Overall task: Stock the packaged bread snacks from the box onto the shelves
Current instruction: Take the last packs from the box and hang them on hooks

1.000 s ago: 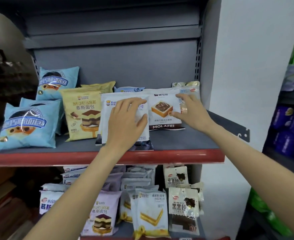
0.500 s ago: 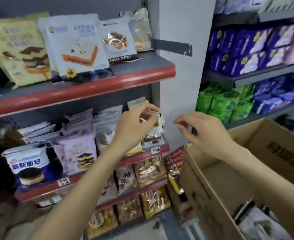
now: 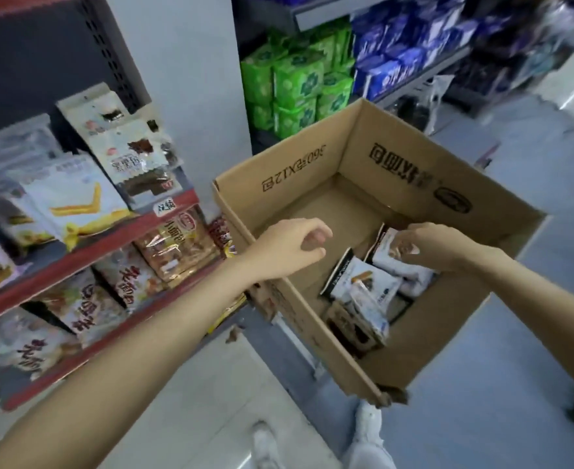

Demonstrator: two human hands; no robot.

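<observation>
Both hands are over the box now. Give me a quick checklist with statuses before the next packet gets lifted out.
1. Right hand grips the white packet: ok.
2. Left hand free, holding nothing: ok.
3. Cardboard box open, flaps out of the way: ok.
4. More packets left in the box: ok.
5. Free space on the shelves: cannot tell, fronts look full.

This is a shop. Red-edged shelves [image 3: 86, 252] hold rows of snack packs [image 3: 75, 204] with a small price tag [image 3: 164, 207] on the edge. More shelves behind are full of green packs [image 3: 295, 82] and blue packs [image 3: 397, 55]. A cardboard box [image 3: 312, 170] of packs sits open on the floor [image 3: 515, 384].
</observation>
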